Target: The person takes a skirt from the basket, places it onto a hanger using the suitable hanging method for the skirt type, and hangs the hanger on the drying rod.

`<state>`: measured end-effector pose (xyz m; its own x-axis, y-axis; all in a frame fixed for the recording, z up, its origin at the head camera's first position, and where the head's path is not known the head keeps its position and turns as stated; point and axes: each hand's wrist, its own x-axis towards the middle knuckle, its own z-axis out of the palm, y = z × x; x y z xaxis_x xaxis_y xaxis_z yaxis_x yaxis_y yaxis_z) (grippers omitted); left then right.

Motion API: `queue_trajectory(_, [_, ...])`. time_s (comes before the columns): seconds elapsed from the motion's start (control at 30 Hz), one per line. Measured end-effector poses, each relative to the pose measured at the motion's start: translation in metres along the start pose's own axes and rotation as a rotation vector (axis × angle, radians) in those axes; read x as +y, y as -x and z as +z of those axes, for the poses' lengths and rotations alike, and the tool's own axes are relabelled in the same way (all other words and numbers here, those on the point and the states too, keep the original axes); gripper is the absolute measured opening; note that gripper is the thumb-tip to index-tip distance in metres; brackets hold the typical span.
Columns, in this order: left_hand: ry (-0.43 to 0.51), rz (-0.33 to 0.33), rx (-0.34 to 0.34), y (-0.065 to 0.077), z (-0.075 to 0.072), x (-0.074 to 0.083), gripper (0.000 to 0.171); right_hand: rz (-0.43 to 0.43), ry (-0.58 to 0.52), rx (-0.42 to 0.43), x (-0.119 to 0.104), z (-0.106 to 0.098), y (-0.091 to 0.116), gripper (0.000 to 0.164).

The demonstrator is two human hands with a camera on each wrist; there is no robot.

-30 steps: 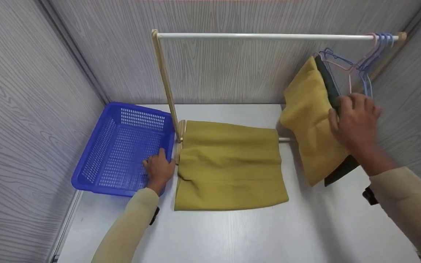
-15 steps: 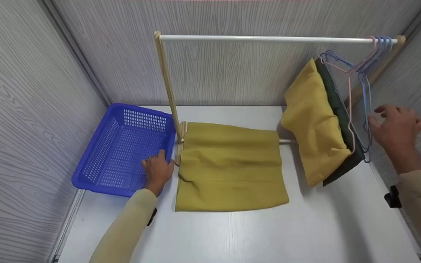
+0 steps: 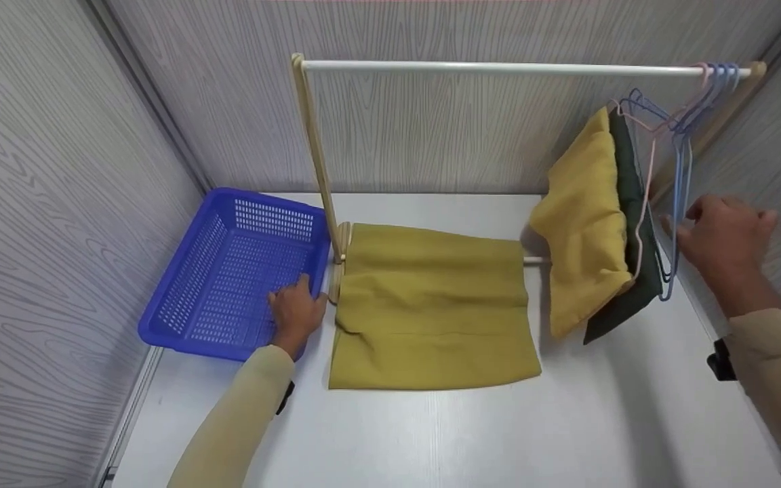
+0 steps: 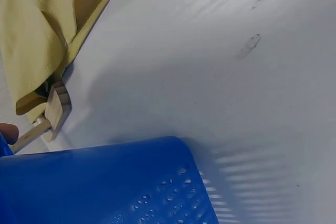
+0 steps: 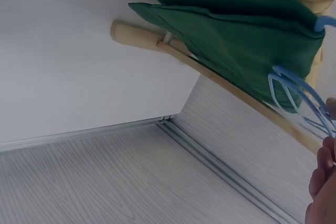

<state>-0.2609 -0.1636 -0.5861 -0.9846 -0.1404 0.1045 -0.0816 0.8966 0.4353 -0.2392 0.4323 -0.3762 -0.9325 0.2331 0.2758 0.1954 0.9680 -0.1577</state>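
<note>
In the head view, my left hand [image 3: 295, 310] grips the right rim of a blue plastic basket [image 3: 177, 261], fingers inside and thumb outside. My right hand [image 3: 729, 234] pinches blue wire hangers [image 5: 299, 80] at the far right; their wires pass between thumb and fingers in the right wrist view. Left of them hang a dark green cloth cover [image 5: 247, 51] and a yellow cloth cover [image 3: 587, 217], with a pink hanger [image 3: 649, 176] at the yellow one. A mustard cloth piece [image 3: 438, 312] lies flat on the table between the hands.
A white rod [image 3: 499, 66] spans the wooden rack, with the hanger hooks bunched at its right end. The rack's left post [image 3: 314, 142] stands beside the basket. Wood-grain panels enclose the white table [image 3: 485, 434] at the back and sides.
My right hand left the hanging cloth and moved right, then came back slightly left to the blue hangers. The hangers' lower ends and both hanging covers have shifted. My left hand stays at the basket.
</note>
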Motion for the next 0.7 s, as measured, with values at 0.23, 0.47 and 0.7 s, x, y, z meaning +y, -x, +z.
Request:
queue_trajectory(0.23, [0.04, -0.025, -0.024, -0.005, 0.001, 0.004, 0.046, -0.023, 0.069, 0.004, 0.002, -0.004, 0.003, 0.029])
queue_trajectory(0.47, [0.083, -0.048, -0.057, -0.013, -0.003, 0.011, 0.045, 0.01, 0.114, -0.033, 0.007, -0.009, 0.0, 0.035])
queue_trajectory(0.7, [-0.021, 0.091, -0.332, -0.019, -0.018, -0.001, 0.076, 0.082, -0.131, -0.029, 0.005, -0.013, 0.005, 0.059])
